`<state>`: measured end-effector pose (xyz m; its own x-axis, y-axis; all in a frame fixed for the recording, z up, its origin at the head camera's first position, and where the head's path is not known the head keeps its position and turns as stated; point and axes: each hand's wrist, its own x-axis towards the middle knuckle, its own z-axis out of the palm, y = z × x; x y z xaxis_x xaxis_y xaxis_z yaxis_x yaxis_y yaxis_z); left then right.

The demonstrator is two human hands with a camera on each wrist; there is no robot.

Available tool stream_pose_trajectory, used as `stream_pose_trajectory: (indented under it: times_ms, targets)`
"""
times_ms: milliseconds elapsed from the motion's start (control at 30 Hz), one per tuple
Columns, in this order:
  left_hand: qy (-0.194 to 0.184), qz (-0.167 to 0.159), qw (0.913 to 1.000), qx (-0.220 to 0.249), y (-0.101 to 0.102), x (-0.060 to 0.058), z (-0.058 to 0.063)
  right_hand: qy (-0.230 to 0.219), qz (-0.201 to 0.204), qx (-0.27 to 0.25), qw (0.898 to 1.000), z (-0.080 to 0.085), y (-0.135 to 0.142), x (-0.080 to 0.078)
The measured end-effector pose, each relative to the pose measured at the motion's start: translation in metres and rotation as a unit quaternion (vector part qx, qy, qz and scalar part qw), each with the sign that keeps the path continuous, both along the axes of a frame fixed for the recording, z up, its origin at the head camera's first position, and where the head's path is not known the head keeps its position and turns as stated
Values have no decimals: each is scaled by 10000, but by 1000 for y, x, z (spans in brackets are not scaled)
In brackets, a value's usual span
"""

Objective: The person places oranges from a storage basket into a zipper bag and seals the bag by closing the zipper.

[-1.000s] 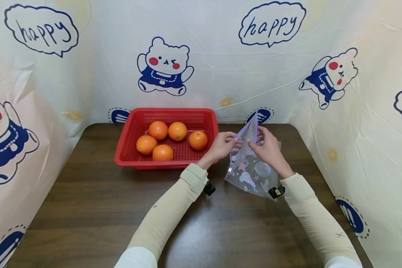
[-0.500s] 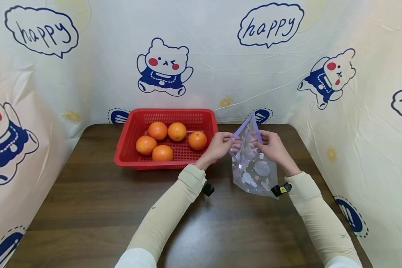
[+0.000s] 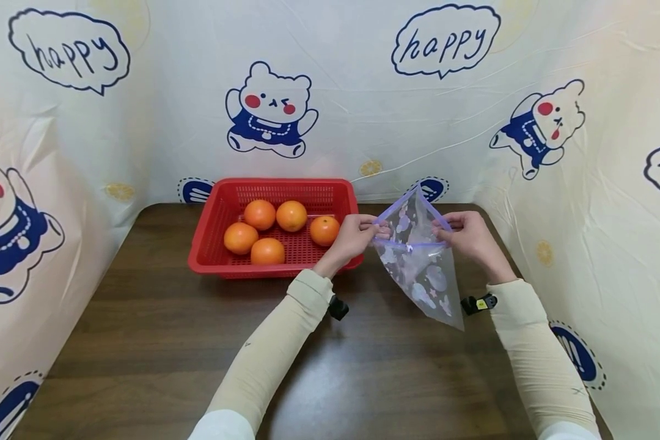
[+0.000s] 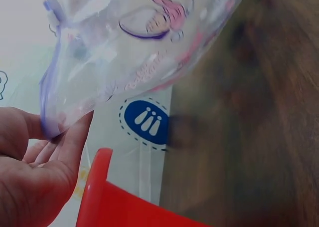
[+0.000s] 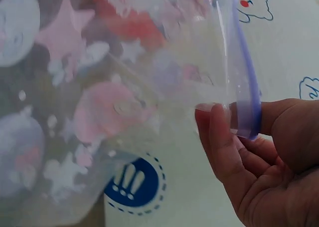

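A clear zip bag (image 3: 426, 275) with a purple rim and pastel star and shell prints hangs between both hands, its mouth spread wide. My left hand (image 3: 357, 235) pinches the left side of the rim, thumb against fingers, as the left wrist view shows close up. On the opposite side, my right hand (image 3: 470, 235) pinches the rim, with fingertips (image 5: 219, 119) seen through the film. Nothing but printed film shows in the bag. Left of it stands a red plastic basket (image 3: 206, 260) holding several oranges (image 3: 267, 251).
The dark wooden table (image 3: 143, 342) extends in front of the basket and bag. Behind and at both sides hangs a pale curtain (image 3: 352, 98) printed with bears. In the left wrist view the basket's corner (image 4: 102, 172) is close below the left hand.
My right hand has moved to the right and the left hand slightly left. Between them the bag's mouth has gone from narrow to wide. The basket and oranges have stayed put.
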<state>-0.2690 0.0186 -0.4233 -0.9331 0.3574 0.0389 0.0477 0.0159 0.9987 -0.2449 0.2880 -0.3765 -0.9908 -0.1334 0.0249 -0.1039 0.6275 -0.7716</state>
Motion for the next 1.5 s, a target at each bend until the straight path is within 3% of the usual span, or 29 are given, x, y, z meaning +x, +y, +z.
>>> stream_pose_trajectory:
  times_ms: [300,433,600,800,967,1100,1267,1500]
  targets:
    - [-217,255,9993,-144,-8,1,6,151,-208,755,9968,14,12,0]
    - [-249,537,9982,63,-9,2,4,199,-382,830,9956,18,14,0]
    - [-134,839,9964,-1,-7,6,4,287,-447,788,9955,19,14,1]
    - [-133,873,9961,11,-4,10,5,410,-265,585,9971,11,16,1]
    - [-100,805,9967,-15,-2,9,3,439,-255,36,9987,2,14,-1]
    - [-54,783,9969,-55,-1,10,3,353,-177,-756,9964,-6,13,-6]
    - [-41,792,9968,-75,0,12,1,-122,105,-1886,9819,-13,9,-9]
    - [10,782,9969,18,0,11,-3,-391,290,-2807,9586,-15,4,-9]
